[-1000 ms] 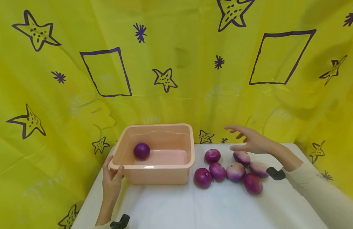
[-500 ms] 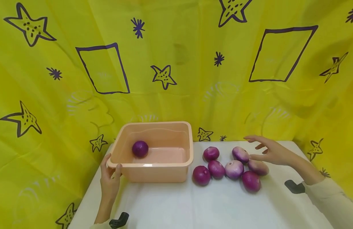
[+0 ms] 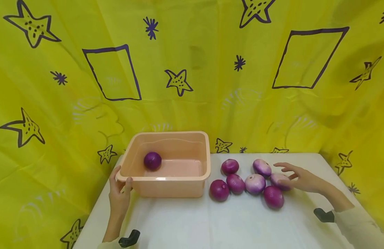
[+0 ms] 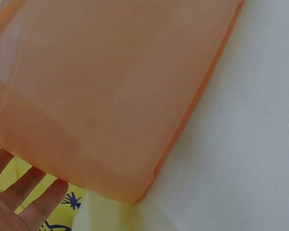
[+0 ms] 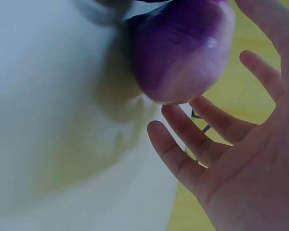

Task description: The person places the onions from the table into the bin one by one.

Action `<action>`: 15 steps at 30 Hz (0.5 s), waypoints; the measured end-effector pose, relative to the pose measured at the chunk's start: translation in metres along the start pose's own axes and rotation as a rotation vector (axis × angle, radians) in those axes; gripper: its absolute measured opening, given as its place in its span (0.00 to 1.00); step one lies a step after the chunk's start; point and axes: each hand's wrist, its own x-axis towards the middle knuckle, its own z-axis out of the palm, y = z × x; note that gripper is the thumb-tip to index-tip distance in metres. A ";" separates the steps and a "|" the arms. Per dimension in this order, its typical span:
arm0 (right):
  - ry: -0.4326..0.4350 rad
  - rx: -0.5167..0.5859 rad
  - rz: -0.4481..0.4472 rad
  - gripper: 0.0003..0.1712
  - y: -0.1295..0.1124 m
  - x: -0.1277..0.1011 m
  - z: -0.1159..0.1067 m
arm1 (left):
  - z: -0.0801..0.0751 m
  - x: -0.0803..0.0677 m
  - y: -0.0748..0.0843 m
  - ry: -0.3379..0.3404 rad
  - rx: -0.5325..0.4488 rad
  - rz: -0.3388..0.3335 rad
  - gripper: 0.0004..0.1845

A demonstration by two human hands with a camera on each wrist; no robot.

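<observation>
My left hand (image 3: 119, 197) holds the front left corner of a peach plastic basin (image 3: 171, 188), its thumb on the front rim and its fingers along the left side. In the left wrist view, fingertips show past the edge of the basin wall (image 4: 101, 110). One purple onion (image 3: 153, 161) lies inside the basin at the left. My right hand (image 3: 307, 180) is at the rightmost onion (image 3: 276, 180), a pale purple one, with fingers spread around its right side. The right wrist view shows loosely bent fingers beside the onion (image 5: 183, 53); whether they touch it, I cannot tell.
Several more red onions lie grouped on the white table (image 3: 185, 221) right of the basin, among them a dark one (image 3: 219, 190) nearest to it and another (image 3: 274, 197) at the front right. A yellow curtain (image 3: 204, 114) with drawn stars hangs close behind the table.
My right hand has moved right and down from above the rear onion to the rightmost one. The left hand has stayed on the basin. The view has tilted slightly.
</observation>
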 end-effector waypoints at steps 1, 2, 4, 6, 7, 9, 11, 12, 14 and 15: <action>-0.005 0.003 0.004 0.34 0.003 -0.001 0.002 | 0.000 0.000 -0.001 0.000 0.004 -0.003 0.33; -0.005 0.001 0.011 0.34 0.005 -0.002 0.003 | 0.000 0.000 -0.001 0.002 0.009 -0.005 0.33; -0.004 -0.011 0.020 0.33 0.008 -0.004 0.005 | 0.000 0.000 -0.001 0.006 0.012 -0.015 0.32; 0.000 -0.026 0.025 0.31 0.011 -0.005 0.007 | 0.000 0.000 -0.001 0.005 0.011 -0.018 0.32; 0.005 -0.033 0.027 0.31 0.012 -0.005 0.007 | 0.000 0.000 -0.001 0.004 0.011 -0.020 0.32; 0.012 -0.039 0.024 0.30 0.014 -0.006 0.008 | 0.000 0.000 -0.001 0.003 0.011 -0.025 0.32; 0.019 -0.044 0.014 0.29 0.016 -0.007 0.009 | 0.000 0.000 -0.002 0.002 0.009 -0.027 0.32; 0.021 -0.041 0.014 0.29 0.017 -0.007 0.009 | 0.000 0.000 -0.002 0.002 0.008 -0.027 0.32; 0.029 -0.046 0.010 0.28 0.018 -0.008 0.010 | 0.001 0.000 -0.003 0.003 0.003 -0.028 0.32; 0.032 -0.052 0.009 0.28 0.018 -0.009 0.011 | 0.001 0.000 -0.003 0.003 0.003 -0.027 0.32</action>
